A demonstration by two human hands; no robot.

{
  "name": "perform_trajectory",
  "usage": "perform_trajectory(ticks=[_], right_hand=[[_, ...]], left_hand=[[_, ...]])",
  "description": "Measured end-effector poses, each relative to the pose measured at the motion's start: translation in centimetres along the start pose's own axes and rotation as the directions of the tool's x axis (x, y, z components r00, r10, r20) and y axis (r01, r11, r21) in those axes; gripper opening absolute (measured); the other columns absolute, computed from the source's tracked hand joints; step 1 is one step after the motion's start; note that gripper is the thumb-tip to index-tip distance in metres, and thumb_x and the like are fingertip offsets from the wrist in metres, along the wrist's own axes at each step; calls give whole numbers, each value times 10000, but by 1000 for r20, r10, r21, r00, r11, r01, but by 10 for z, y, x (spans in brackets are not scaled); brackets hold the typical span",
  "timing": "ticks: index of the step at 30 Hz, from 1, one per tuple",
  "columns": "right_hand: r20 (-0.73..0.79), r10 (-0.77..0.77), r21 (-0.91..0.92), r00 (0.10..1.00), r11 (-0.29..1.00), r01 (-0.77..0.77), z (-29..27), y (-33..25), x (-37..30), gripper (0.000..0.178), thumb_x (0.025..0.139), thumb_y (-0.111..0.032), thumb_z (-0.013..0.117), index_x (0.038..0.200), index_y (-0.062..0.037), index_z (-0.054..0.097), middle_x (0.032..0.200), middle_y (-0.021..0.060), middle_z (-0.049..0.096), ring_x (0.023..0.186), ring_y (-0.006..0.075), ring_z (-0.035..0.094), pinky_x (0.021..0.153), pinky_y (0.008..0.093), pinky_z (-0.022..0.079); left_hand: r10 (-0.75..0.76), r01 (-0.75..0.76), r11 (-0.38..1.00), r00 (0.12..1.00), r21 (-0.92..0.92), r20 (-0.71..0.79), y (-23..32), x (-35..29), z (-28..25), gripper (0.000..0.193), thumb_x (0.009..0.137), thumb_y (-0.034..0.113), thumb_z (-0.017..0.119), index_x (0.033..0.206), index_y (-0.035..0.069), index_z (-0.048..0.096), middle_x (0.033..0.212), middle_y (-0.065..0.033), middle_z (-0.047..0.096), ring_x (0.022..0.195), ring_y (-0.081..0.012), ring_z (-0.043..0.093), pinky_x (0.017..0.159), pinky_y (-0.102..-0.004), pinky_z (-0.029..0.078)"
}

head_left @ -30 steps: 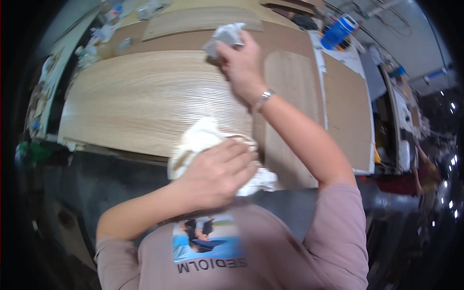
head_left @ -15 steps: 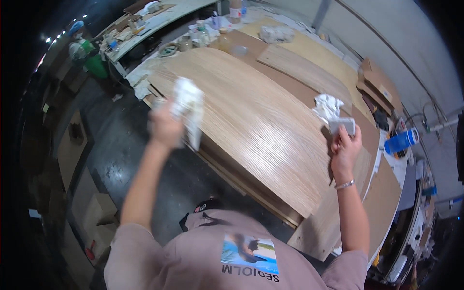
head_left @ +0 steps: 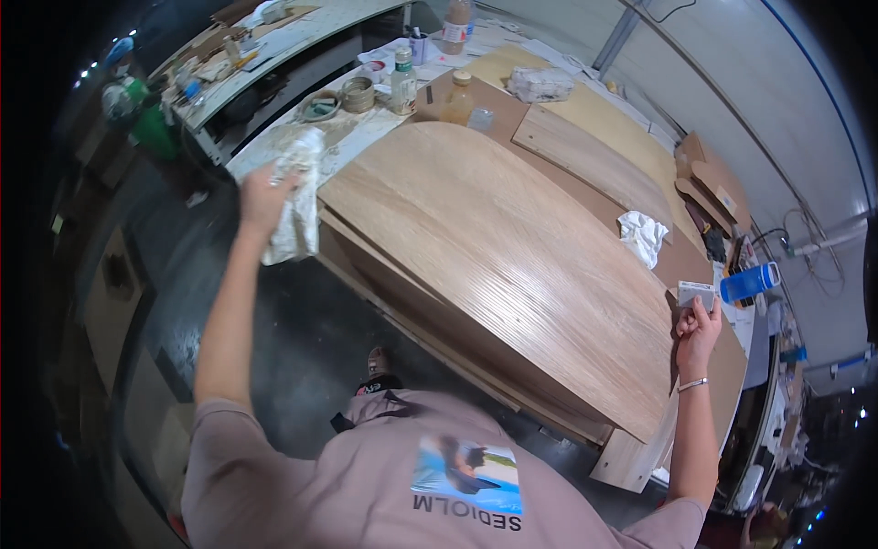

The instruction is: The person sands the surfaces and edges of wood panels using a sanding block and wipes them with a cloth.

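Note:
A large light wood-grain panel with a rounded far edge lies across the workbench in front of me. Beside its left end, my left hand is closed on a crumpled white cloth, which hangs down past the bench edge. At the panel's right end, my right hand pinches a small grey-white block between thumb and fingers. Another crumpled white cloth rests by the panel's far right side, a little beyond that hand.
A narrower wood board lies behind the panel. Jars, a green-capped bottle and an amber bottle stand at the far left. A blue bottle is just right of my right hand. Cardboard pieces lean at the back right.
My left hand has swung left with its cloth, off the panel's edge. My right hand has moved right and lower with the block. The view has shifted too.

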State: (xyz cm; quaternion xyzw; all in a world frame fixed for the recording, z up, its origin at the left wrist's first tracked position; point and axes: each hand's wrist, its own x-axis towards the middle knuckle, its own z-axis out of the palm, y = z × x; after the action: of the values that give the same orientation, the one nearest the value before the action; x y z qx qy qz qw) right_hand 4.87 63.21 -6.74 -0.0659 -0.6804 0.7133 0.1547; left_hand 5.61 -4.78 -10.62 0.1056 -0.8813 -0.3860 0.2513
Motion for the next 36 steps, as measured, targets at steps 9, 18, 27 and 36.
perform_trajectory(ticks=[9, 18, 27, 36], right_hand=[[-184, -66, 15, 981, 997, 71, 119, 11, -15, 193, 945, -145, 636, 1088, -96, 516, 802, 16, 576, 611, 83, 539, 469, 223, 415], [-284, -67, -49, 956, 997, 55, 131, 15, -8, 191, 942, -158, 643, 1067, -89, 517, 751, 16, 564, 575, 85, 504, 469, 227, 370], [-267, -96, -53, 959, 995, 85, 123, 17, -9, 150, 955, -153, 624, 1049, -92, 525, 762, 12, 573, 582, 77, 511, 474, 223, 368], [-281, -113, -74, 953, 993, 96, 128, 15, -9, 125, 955, -153, 626, 999, -108, 517, 736, 3, 566, 566, 77, 509, 468, 222, 368]], left_hand=[[425, -313, 901, 774, -301, 468, 34, 23, -1, 566, 619, 129, 838, 1138, -12, 661, 1017, -162, 676, 905, -282, 645, 833, -346, 499], [363, -3, 769, 825, -640, 433, -13, 3, 14, 498, 589, -16, 844, 1048, -54, 655, 958, -89, 677, 848, -167, 610, 778, -285, 478], [306, 196, 661, 811, -724, 499, -39, 2, 22, 443, 654, -41, 837, 1059, -67, 659, 927, -37, 659, 831, -74, 568, 750, -238, 473], [319, 114, 668, 849, -735, 421, -26, -3, 20, 375, 686, 5, 843, 1012, -59, 668, 866, -50, 647, 766, -100, 563, 693, -265, 468]])
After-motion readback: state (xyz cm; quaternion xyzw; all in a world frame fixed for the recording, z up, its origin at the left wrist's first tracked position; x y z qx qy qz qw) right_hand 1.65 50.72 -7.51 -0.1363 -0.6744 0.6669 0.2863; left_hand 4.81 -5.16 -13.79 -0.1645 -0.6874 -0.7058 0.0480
